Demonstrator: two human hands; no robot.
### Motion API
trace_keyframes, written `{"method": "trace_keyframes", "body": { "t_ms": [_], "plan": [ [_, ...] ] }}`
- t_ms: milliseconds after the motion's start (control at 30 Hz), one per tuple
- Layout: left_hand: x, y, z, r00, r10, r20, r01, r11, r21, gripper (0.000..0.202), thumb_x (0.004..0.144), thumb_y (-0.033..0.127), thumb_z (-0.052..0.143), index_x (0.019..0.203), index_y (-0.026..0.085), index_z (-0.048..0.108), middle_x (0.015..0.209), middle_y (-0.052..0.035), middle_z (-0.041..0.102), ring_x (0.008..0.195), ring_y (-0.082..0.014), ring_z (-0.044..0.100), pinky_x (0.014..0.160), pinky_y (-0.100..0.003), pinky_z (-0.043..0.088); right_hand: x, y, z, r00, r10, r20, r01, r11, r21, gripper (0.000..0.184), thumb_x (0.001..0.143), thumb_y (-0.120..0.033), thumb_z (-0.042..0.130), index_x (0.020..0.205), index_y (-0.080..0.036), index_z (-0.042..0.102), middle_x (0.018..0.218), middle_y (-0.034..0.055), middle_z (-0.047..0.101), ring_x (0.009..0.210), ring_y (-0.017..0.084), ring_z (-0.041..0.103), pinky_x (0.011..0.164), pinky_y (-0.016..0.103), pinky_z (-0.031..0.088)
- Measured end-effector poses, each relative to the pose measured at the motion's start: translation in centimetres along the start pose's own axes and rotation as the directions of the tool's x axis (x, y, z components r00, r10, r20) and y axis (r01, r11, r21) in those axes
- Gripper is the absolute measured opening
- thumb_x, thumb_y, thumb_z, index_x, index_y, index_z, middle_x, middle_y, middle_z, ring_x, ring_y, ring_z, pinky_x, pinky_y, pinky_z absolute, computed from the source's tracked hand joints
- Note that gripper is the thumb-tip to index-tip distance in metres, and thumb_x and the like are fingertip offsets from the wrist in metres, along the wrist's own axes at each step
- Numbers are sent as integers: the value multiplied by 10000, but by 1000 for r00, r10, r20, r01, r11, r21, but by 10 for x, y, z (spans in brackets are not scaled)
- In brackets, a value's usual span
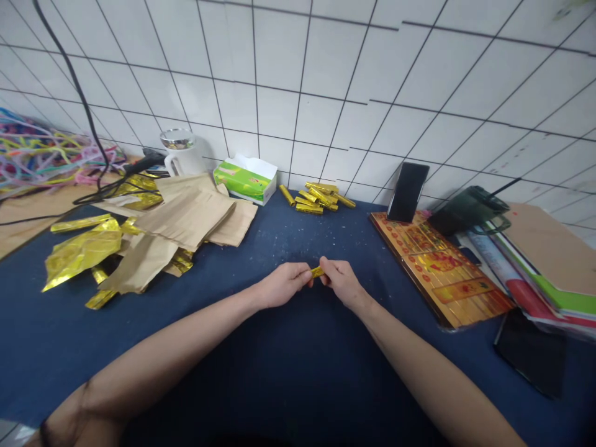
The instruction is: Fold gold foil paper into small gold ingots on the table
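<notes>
Broadly, we have a dark blue surface (233,273) running up to the tiled wall. At the left lies a loose heap of brown paper (186,211), with creased gold foil (84,251) under and beside it; at the right sits a patterned gold box (459,292). Near the wall we see a green and white carton (244,183).

Our left hand (284,284) and right hand (342,282) meet above the middle of the surface. The fingers of both are drawn in, nearly closed, pinching a short gold roll (317,272) between them, the left at one end and the right at the other, so only its middle shows. Past the hands, near the wall, lie several gold rolls (309,209) in a small cluster.

We judge the held roll to be very light, fairly soft and easily dented, its shiny skin perhaps a little slippery. Both ends seem the best places to take hold, with a gentle pinch; a hard squeeze at the middle could flatten it.
</notes>
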State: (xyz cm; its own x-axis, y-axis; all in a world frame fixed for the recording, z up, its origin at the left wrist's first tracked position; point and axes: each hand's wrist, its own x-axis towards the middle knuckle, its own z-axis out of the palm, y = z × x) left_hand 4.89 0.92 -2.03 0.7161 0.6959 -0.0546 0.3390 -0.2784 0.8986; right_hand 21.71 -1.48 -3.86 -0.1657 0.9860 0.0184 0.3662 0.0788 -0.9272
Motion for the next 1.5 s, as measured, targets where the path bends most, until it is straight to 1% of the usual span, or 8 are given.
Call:
{"method": "trace_keyframes", "body": {
  "t_ms": [267, 433, 567, 733, 900, 1000, 1200, 1500],
  "plan": [
    [2, -6, -4, 999, -35, -15, 36, 997, 68, 349, 863, 361, 306, 713, 145, 537, 512, 55, 372, 469, -75, 341, 456, -181, 275, -1, 1, 4, 994, -3, -112, 1, 1000, -18, 495, 844, -503, 356, 463, -189, 398, 427, -51, 323, 419, 84, 294, 446, 245, 243],
    [3, -5, -7, 993, 10, -120, 2, 995, 100, 349, 858, 343, 318, 660, 145, 527, 505, 52, 387, 474, -75, 353, 474, -184, 290, -1, 4, 6, 983, -2, -183, 0, 1000, -9, 499, 843, -520, 339, 467, -195, 382, 447, -41, 340, 432, 89, 306, 454, 249, 259],
    [5, -9, -10, 987, 9, -159, -8, 1000, 6, 332, 835, 369, 376, 628, 148, 514, 465, 61, 370, 435, -67, 324, 437, -180, 258, -2, 3, 7, 977, 0, -212, 1, 1000, 3, 493, 840, -525, 340, 481, -193, 401, 467, -33, 363, 436, 90, 319, 446, 248, 263],
    [9, -17, -13, 936, -121, -331, 22, 957, -288, 382, 766, 460, 481, 538, 166, 392, 396, 77, 353, 369, -43, 255, 391, -178, 194, -6, -4, 5, 998, -34, -59, 30, 998, -62, 449, 851, -471, 356, 521, -185, 461, 448, -47, 344, 414, 81, 301, 437, 240, 259],
    [11, -18, -15, 915, -153, -373, 6, 930, -368, 407, 759, 501, 469, 545, 178, 346, 392, 91, 305, 359, -36, 217, 384, -178, 168, -8, -12, 3, 990, -64, 125, 81, 988, -131, 401, 865, -391, 350, 551, -179, 483, 476, -50, 367, 442, 80, 339, 473, 231, 280],
    [10, -15, -15, 940, -129, -315, 13, 938, -346, 395, 735, 480, 513, 538, 168, 369, 408, 90, 303, 375, -35, 222, 388, -180, 159, -8, -16, 3, 985, -73, 157, 95, 986, -140, 384, 861, -393, 356, 566, -179, 476, 512, -47, 393, 478, 83, 362, 494, 229, 288],
    [8, -12, -9, 972, -49, -231, -3, 976, -218, 355, 753, 437, 495, 553, 153, 422, 438, 76, 341, 412, -45, 277, 413, -180, 201, -7, -17, 10, 987, -40, 157, 92, 937, -338, 316, 821, -351, 433, 554, -183, 454, 494, -51, 405, 469, 84, 371, 495, 233, 272],
    [7, -10, -15, 966, -27, -255, -34, 972, -232, 389, 761, 489, 476, 568, 155, 421, 415, 72, 373, 384, -40, 285, 397, -172, 213, -7, -17, 9, 987, -19, 162, 53, 977, -209, 388, 858, -393, 367, 557, -183, 493, 483, -50, 385, 466, 87, 367, 493, 233, 290]
  ]
}}
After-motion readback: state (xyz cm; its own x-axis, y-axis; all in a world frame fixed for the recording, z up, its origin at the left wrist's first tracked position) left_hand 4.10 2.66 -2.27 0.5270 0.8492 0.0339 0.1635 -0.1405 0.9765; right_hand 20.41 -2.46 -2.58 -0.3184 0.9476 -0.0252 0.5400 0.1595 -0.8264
